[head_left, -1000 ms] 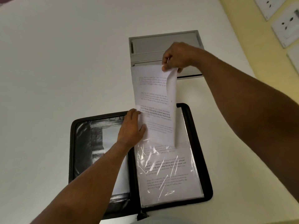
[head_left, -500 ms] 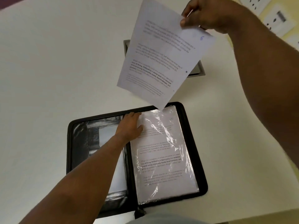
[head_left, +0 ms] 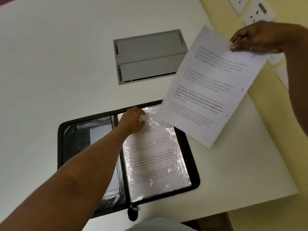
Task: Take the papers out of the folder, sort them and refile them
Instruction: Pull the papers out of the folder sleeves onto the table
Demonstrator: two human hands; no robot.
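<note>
Pinched by its top corner in the right hand (head_left: 255, 39), a printed sheet (head_left: 211, 87) hangs clear above the open folder (head_left: 70, 139), whose plastic sleeve (head_left: 156, 160) the left hand (head_left: 133, 120) presses flat, probably to steady the remaining papers.

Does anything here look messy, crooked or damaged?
Only small things. The clear plastic sleeve in the open black zip folder is crinkled and glary under the left hand. The printed white sheet hangs tilted in the air, pinched at a top corner by the right hand. Nothing looks torn or spilled.
</note>
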